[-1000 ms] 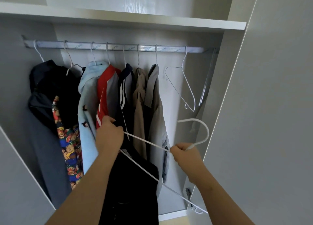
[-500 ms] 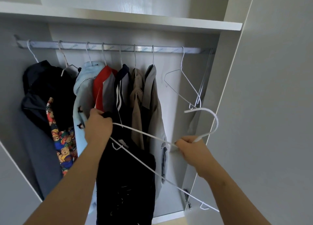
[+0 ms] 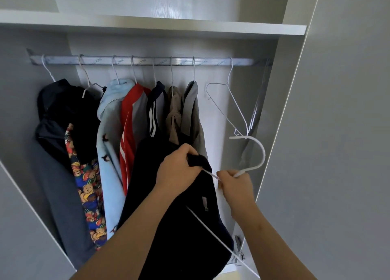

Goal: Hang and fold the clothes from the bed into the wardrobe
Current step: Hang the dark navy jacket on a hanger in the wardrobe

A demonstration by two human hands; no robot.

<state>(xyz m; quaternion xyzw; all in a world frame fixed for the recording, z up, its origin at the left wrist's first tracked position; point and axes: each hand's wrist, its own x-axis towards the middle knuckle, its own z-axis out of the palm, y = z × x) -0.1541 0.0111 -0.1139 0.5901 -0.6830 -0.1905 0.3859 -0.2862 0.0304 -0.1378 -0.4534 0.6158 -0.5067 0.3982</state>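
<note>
Insp. note, wardrobe interior. Ref. point throughout: the rail [image 3: 143,60], which runs L to R under the shelf [image 3: 190,27].

Your left hand [image 3: 177,170] is below the rail's middle. Its fingers are curled tight round a bunched edge of the dark garment [image 3: 168,227]. Your right hand [image 3: 235,185] is below the rail's right end, fingers closed on the neck of the white hanger [image 3: 263,155], just under the hook. The hook stands up toward the rail but hangs on nothing and is well below it. Your hands are near each other, not touching; a short run of hanger wire shows between them. The hanger's lower bar slants across the garment, down and right, away from the rail.

Dark garment: off the rail, held in front of the hung clothes, trailing down behind your left forearm. Cannot tell whether the hanger's arm is inside it; cloth hides that.

On the rail, L to R:
- black jacket [image 3: 63,111], w/ a bear-print item [image 3: 88,185] below it
- lt. blue fleece [image 3: 109,142]
- red/grey top [image 3: 130,121]
- navy top [image 3: 155,111] w/ white stripes
- tan item [image 3: 174,111]
- grey item [image 3: 192,115]
- one empty wire hanger [image 3: 237,106]

More wire shapes [image 3: 256,111] hang at the rail's far right end, too blurred to count. The door panel [image 3: 337,132] stands right of the rail's end.
</note>
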